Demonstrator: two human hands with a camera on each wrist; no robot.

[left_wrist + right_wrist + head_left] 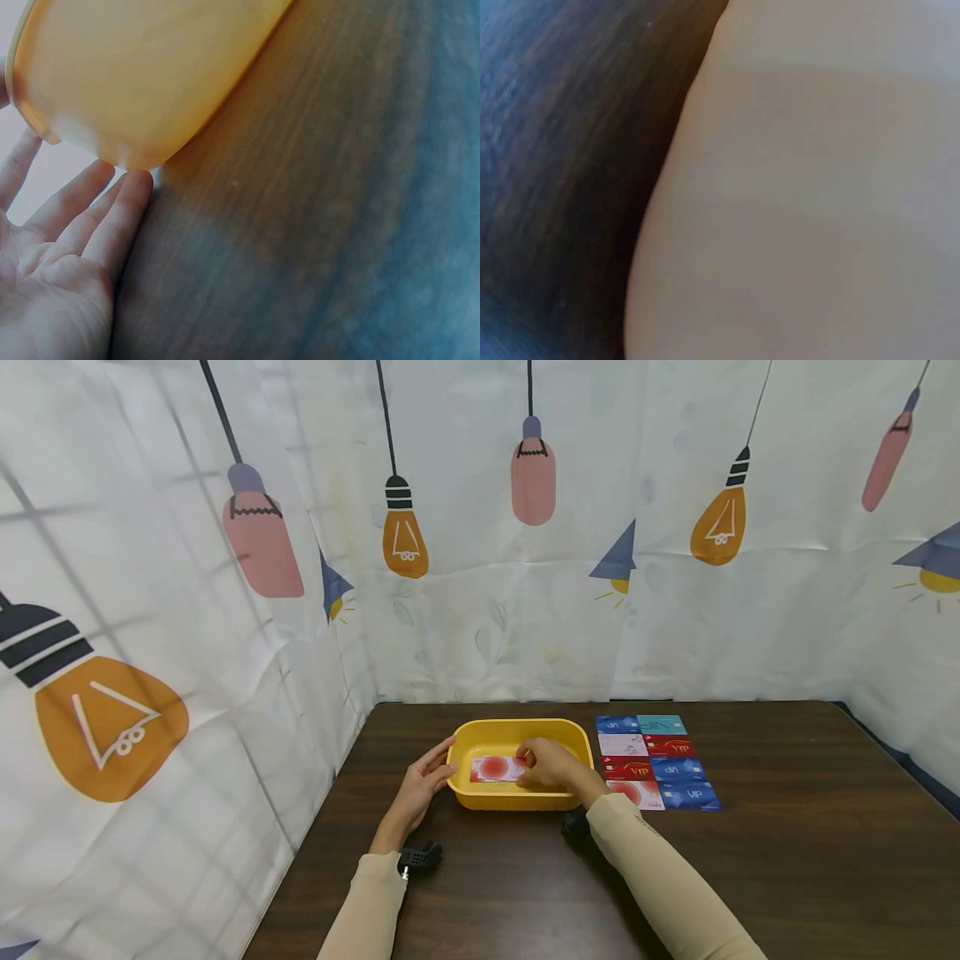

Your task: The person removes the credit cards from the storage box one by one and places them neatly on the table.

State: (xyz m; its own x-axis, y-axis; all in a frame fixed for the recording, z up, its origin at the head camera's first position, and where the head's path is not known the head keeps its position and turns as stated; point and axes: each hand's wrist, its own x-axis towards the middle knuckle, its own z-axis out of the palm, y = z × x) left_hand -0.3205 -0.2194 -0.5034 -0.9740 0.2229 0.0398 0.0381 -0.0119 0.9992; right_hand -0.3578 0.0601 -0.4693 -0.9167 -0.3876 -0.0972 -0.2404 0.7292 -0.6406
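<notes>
White cloth printed with hanging light bulbs [405, 539] walls in the dark wooden table [780, 877] you are working at, and a yellow tub [480, 797] sits on that table just ahead of you. Your left hand [418, 792] lies against the tub's left wall, fingers straight and close together; in the left wrist view the fingertips [135, 184] touch the tub's [142, 75] rounded outer side low down by the tabletop [315, 225], holding nothing. Your right hand [550, 765] reaches over the tub's near right rim and down inside, its fingers bent onto the right end of a white card with a red disc [495, 768], which lies flat on the tub floor; whether they pinch it or merely press on it, you cannot tell. The right wrist view is blurred and shows only the tub's pale yellow wall [810, 195] against the table [562, 180]. Just right of the tub, well clear of both hands, blue, red and white cards [658, 762] lie in two neat columns on the wood.
</notes>
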